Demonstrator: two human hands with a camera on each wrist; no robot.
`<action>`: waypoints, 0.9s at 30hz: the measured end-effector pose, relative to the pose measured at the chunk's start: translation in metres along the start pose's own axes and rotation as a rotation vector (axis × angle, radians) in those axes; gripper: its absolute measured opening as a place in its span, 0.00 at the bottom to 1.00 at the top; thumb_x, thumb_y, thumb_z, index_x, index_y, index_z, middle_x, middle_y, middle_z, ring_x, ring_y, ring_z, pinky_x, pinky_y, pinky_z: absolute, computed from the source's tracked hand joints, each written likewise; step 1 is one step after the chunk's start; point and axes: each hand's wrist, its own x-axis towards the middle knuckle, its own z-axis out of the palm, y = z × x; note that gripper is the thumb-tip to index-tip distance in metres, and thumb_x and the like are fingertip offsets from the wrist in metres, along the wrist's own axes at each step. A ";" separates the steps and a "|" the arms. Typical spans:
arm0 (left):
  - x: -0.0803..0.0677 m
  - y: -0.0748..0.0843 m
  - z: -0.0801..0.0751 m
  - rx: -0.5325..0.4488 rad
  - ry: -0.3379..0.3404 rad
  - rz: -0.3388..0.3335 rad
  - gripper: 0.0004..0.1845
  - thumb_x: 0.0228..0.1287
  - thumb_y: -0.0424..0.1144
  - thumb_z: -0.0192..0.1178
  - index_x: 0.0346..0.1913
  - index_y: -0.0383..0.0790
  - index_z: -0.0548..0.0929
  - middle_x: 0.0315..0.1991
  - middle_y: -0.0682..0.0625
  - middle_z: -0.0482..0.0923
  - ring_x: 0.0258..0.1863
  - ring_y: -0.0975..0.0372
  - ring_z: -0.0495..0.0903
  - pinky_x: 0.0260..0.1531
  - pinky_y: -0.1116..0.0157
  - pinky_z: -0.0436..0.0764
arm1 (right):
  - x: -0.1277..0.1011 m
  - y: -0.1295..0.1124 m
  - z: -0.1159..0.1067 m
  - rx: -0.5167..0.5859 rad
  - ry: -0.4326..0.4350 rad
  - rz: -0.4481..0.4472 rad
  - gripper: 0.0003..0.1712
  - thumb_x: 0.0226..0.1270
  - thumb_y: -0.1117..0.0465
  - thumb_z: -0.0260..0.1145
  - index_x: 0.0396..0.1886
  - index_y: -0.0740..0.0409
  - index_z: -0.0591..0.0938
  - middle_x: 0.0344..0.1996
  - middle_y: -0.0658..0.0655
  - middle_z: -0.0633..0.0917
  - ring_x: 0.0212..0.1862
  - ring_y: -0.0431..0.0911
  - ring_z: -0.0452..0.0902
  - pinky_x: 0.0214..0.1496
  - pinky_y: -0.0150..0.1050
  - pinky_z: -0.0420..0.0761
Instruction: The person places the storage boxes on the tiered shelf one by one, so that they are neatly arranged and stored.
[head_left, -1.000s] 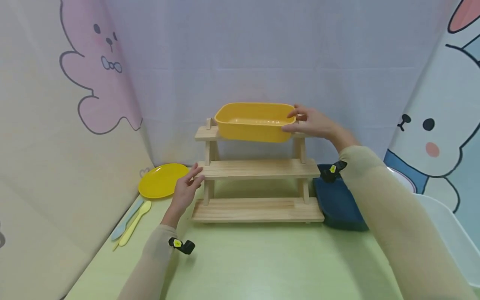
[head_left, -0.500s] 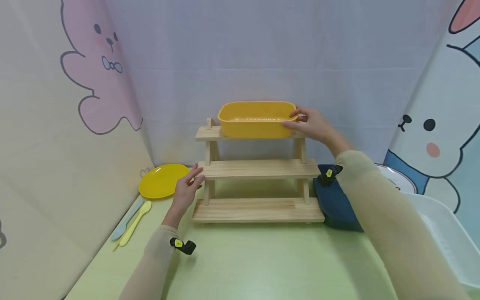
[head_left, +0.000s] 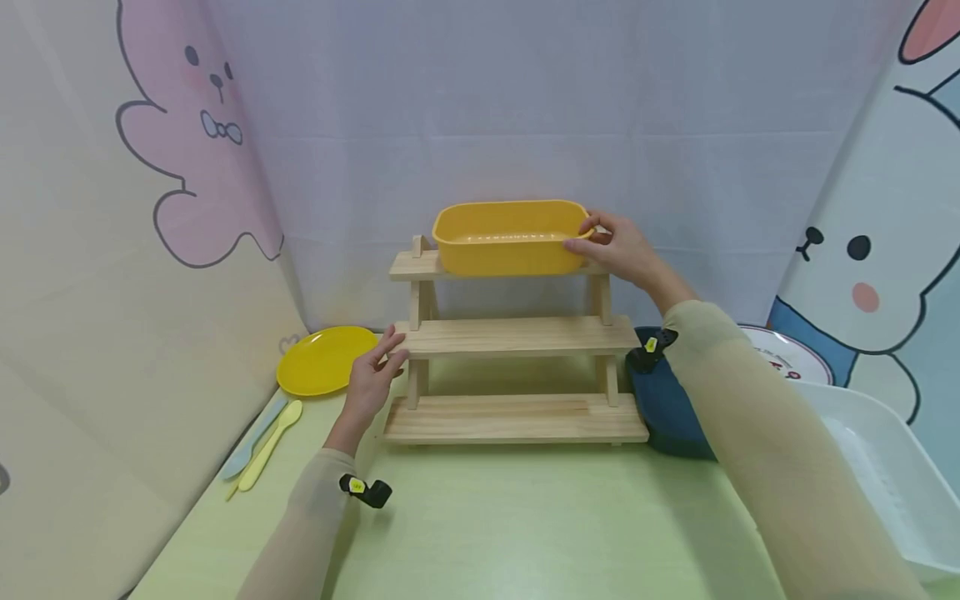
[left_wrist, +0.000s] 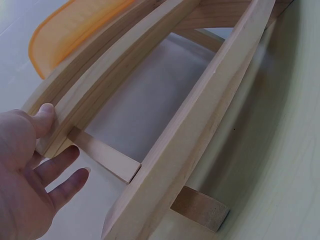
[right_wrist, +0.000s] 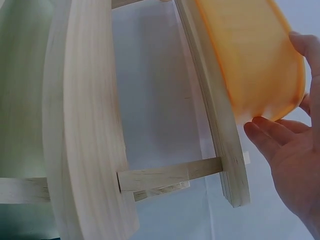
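My right hand (head_left: 618, 250) pinches the right end of a yellow tub (head_left: 508, 237), thumb over the rim and fingers curled against its outer wall. The tub sits on the top shelf of a three-tier wooden rack (head_left: 516, 337), at the back middle of the desk (head_left: 525, 517). From my right wrist, the tub's end fills the upper right and my fingertips (right_wrist: 265, 135) lie against it; I think the tub rests flat on the shelf, though the angle makes that hard to judge.

My left hand (head_left: 372, 375) is at the left end of the rack's middle shelf. Its fingers are straight and spread, and the thumb (left_wrist: 44, 117) presses the shelf's end, holding nothing.

A yellow plate (head_left: 324, 360) lies near the desk's back left corner, just beside the rack. Two spoons (head_left: 262, 442), one pale blue and one yellow, lie side by side along the left edge. A dark blue tray (head_left: 667, 408) touches the rack's right side. Behind it is a white plate (head_left: 787, 360), and a white bin (head_left: 885, 475) stands at the right edge.
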 end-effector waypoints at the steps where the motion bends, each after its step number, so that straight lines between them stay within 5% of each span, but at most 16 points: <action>1: 0.000 0.000 0.000 -0.001 0.000 0.002 0.26 0.73 0.43 0.61 0.68 0.35 0.75 0.76 0.53 0.59 0.64 0.49 0.74 0.52 0.63 0.82 | 0.000 0.000 0.000 0.000 0.000 -0.002 0.27 0.67 0.45 0.69 0.50 0.61 0.72 0.72 0.61 0.66 0.63 0.54 0.76 0.49 0.31 0.80; 7: 0.000 0.001 0.000 -0.003 -0.002 -0.003 0.26 0.73 0.44 0.61 0.68 0.35 0.75 0.76 0.53 0.59 0.65 0.50 0.74 0.52 0.62 0.82 | 0.001 0.000 0.000 0.002 0.013 -0.006 0.27 0.67 0.44 0.69 0.49 0.61 0.72 0.66 0.64 0.72 0.62 0.55 0.77 0.48 0.31 0.80; 17: -0.001 0.001 0.000 -0.002 0.002 -0.005 0.26 0.73 0.43 0.60 0.69 0.35 0.74 0.77 0.52 0.58 0.65 0.48 0.74 0.52 0.63 0.82 | 0.005 0.005 -0.003 0.009 0.010 0.019 0.27 0.66 0.44 0.70 0.48 0.59 0.72 0.72 0.61 0.67 0.64 0.56 0.75 0.58 0.42 0.81; 27: -0.001 0.002 0.000 -0.013 -0.005 -0.019 0.26 0.73 0.43 0.60 0.69 0.36 0.74 0.77 0.54 0.58 0.65 0.49 0.73 0.54 0.58 0.81 | 0.008 0.006 -0.003 0.042 -0.004 0.016 0.25 0.68 0.48 0.69 0.49 0.61 0.72 0.67 0.63 0.70 0.62 0.56 0.76 0.51 0.33 0.81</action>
